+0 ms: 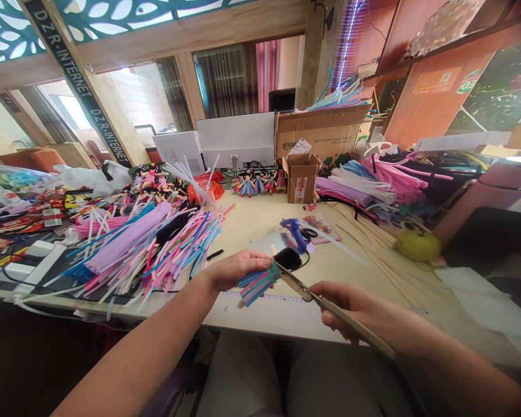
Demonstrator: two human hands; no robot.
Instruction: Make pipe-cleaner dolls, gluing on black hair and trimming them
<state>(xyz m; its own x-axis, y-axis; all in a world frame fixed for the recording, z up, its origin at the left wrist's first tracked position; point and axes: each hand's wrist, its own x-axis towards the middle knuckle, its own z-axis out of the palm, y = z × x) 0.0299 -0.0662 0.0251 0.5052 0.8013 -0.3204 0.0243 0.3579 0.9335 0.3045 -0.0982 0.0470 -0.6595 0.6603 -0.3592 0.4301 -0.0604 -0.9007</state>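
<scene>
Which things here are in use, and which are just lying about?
In use:
- left hand gripping the pipe-cleaner doll
- right hand holding the scissors at the doll

Lying about:
- glue gun
- green apple
- small cardboard box
- finished dolls
- pipe-cleaner pile

A pale bench [260, 223] carries a heap of coloured pipe cleaners [143, 243] on the left and a pink and white heap [373, 179] on the right. A blue glue gun [293, 229] lies mid-bench, with a green apple [417, 245] well to its right. Small dolls [258, 184] stand beside a small carton [301, 179], with a monitor [237, 139] and a big carton [321, 136] behind.
</scene>
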